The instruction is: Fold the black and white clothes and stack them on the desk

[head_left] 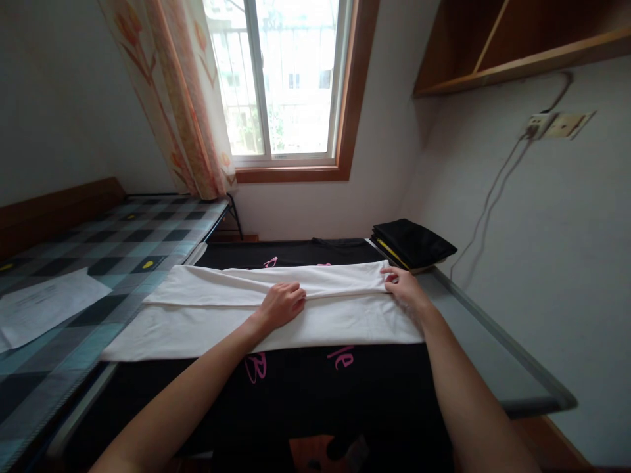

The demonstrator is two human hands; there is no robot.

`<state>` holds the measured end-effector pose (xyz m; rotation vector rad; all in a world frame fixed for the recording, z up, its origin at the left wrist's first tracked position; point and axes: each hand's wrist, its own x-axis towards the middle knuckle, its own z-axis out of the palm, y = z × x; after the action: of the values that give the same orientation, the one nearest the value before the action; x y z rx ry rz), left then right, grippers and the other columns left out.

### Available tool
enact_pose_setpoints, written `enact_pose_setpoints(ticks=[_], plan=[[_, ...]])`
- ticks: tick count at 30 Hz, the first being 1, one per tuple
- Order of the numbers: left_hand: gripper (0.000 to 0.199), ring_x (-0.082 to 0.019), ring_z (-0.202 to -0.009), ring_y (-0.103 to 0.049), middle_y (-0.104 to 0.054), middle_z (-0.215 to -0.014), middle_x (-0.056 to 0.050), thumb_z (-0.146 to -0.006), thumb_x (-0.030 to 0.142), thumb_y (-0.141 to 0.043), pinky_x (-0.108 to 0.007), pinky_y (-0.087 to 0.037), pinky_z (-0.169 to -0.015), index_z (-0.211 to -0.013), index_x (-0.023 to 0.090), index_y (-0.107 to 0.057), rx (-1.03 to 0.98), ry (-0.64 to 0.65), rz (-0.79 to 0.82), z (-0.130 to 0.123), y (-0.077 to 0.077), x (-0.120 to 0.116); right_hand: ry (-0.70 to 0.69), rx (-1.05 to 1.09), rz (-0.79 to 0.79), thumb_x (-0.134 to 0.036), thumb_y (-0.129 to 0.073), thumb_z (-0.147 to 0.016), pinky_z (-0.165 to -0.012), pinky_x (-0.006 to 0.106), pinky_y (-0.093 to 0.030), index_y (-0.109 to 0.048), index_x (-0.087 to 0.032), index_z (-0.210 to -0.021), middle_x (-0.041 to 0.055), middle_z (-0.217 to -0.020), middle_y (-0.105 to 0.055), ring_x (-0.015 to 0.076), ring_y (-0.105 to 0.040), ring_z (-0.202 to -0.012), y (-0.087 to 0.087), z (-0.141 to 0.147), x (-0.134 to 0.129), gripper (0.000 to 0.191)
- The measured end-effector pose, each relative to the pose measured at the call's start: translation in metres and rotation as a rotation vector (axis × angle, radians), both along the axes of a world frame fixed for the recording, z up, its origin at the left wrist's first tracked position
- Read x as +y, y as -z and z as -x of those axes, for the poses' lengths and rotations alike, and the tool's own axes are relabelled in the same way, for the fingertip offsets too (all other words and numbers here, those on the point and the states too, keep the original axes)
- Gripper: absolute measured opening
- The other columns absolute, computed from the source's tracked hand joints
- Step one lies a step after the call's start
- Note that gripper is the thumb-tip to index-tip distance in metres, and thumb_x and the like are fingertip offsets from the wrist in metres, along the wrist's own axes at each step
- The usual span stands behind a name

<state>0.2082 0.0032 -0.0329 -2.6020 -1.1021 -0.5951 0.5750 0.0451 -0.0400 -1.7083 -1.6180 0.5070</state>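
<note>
A white cloth [197, 328], probably a garment, lies folded lengthwise in a wide band across a black cloth [305, 387] with pink lettering. My left hand [286, 303] is on the middle of the white cloth, its fingers curled in at the upper layer's edge. At the band's right end, my right hand [405, 286] pinches the upper layer between thumb and fingers. Creases run through that layer, left of my left hand. Whatever lies under my left palm is hidden.
A folded black stack [411, 243] sits at the table's back right corner. The grey tabletop [486, 348] shows at right, by the wall. To the left is a checked bed [162, 240] with a paper sheet [49, 305]. A cable [486, 203] hangs from the wall socket.
</note>
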Motion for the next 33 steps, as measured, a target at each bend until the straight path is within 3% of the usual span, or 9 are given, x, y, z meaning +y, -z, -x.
enact_pose_setpoints(ticks=[5, 11, 17, 21, 25, 29, 33], plan=[[0.012, -0.016, -0.072, -0.062, -0.064, -0.077, -0.003, -0.086, 0.020, -0.052, -0.029, -0.043, -0.067, -0.081, 0.020, -0.063, -0.037, 0.019, -0.045, 0.000, 0.000, -0.001, -0.015, 0.002, -0.014, -0.019, -0.054, -0.059, -0.059, 0.024, -0.043, -0.069, -0.014, -0.101, 0.0023, -0.073, -0.063, 0.0145, -0.056, -0.060, -0.002, 0.000, 0.000, 0.044], [0.010, -0.016, -0.071, -0.062, -0.065, -0.078, -0.002, -0.084, 0.019, -0.055, -0.029, -0.042, -0.066, -0.080, 0.021, -0.064, -0.036, 0.005, 0.000, -0.001, 0.001, -0.001, 0.013, -0.194, 0.060, -0.016, -0.054, -0.067, -0.063, 0.025, -0.042, -0.069, -0.017, -0.103, 0.0025, -0.072, -0.064, 0.0161, -0.057, -0.062, -0.004, 0.006, -0.005, 0.039], [0.011, -0.016, -0.072, -0.062, -0.065, -0.078, -0.002, -0.085, 0.019, -0.054, -0.028, -0.043, -0.066, -0.081, 0.020, -0.064, -0.043, 0.005, 0.047, -0.001, 0.004, 0.001, 0.181, -0.533, -0.076, -0.024, -0.048, -0.084, -0.082, 0.035, -0.041, -0.071, -0.018, -0.105, 0.0120, -0.099, -0.067, 0.0270, -0.057, -0.095, -0.017, 0.041, -0.017, 0.031], [0.011, -0.016, -0.071, -0.061, -0.065, -0.079, -0.003, -0.084, 0.017, -0.054, -0.028, -0.043, -0.066, -0.082, 0.020, -0.064, -0.068, 0.021, 0.074, -0.001, 0.003, 0.000, -0.030, -0.580, -0.225, -0.038, -0.043, -0.093, -0.095, 0.040, -0.036, -0.067, -0.019, -0.116, 0.0130, -0.118, -0.061, 0.0278, -0.052, -0.110, -0.017, 0.082, -0.020, 0.038], [0.012, -0.015, -0.067, -0.059, -0.064, -0.075, -0.001, -0.088, 0.025, -0.054, -0.027, -0.043, -0.064, -0.083, 0.022, -0.065, -0.147, 0.044, 0.171, -0.001, -0.001, -0.002, -0.216, -0.644, -0.177, -0.046, -0.041, -0.094, -0.100, 0.043, -0.033, -0.057, -0.024, -0.132, 0.0124, -0.137, -0.051, 0.0289, -0.044, -0.124, -0.006, 0.107, -0.021, 0.046], [0.022, -0.016, -0.076, -0.061, -0.066, -0.085, -0.004, -0.093, 0.031, -0.048, -0.028, -0.046, -0.069, -0.092, 0.022, -0.067, -0.323, -0.096, 0.230, 0.013, -0.002, 0.012, -0.244, -0.685, -0.081, -0.041, -0.042, -0.093, -0.101, 0.045, -0.032, -0.054, -0.024, -0.135, 0.0113, -0.140, -0.051, 0.0292, -0.043, -0.125, -0.002, 0.107, -0.021, 0.046], [0.025, -0.026, -0.097, -0.059, -0.066, -0.103, -0.011, -0.090, 0.029, -0.050, -0.040, -0.044, -0.084, -0.101, 0.021, -0.070, -0.313, -0.405, 0.174, 0.050, 0.004, 0.040, -0.236, -0.659, -0.053, -0.037, -0.043, -0.092, -0.100, 0.045, -0.033, -0.055, -0.025, -0.134, 0.0104, -0.139, -0.051, 0.0286, -0.044, -0.125, -0.006, 0.100, -0.018, 0.045]])
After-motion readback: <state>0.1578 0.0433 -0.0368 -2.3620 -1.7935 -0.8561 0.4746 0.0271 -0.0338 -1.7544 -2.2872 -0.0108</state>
